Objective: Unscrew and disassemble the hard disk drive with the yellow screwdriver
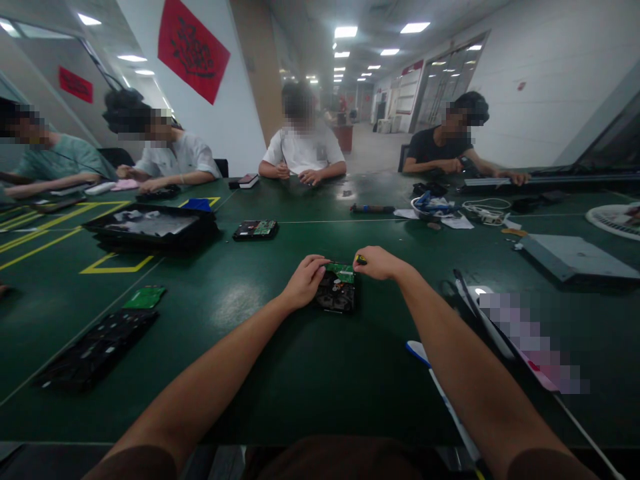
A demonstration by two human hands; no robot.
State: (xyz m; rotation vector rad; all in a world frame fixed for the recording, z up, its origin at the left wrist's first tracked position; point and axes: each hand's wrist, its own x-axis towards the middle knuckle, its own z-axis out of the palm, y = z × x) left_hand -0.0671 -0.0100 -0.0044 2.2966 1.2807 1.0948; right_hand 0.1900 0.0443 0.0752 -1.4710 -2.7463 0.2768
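A black hard drive [336, 297] with a green circuit board [341, 272] at its far end lies on the green table in front of me. My left hand [305, 281] is closed on the drive's left side, its fingers reaching along the far edge. At the far right corner of the drive, my right hand [379, 262] grips a small screwdriver [361, 259] with a yellow and black handle. The tool's tip is too small to make out, so I cannot tell whether it touches the drive.
Another hard drive [255, 229] lies farther off, left of centre. A black tray [150, 227] and a long black part [100, 347] are on the left. To the right are a grey metal box [575, 257] and a cable bowl [431, 205]. Several people sit across the table.
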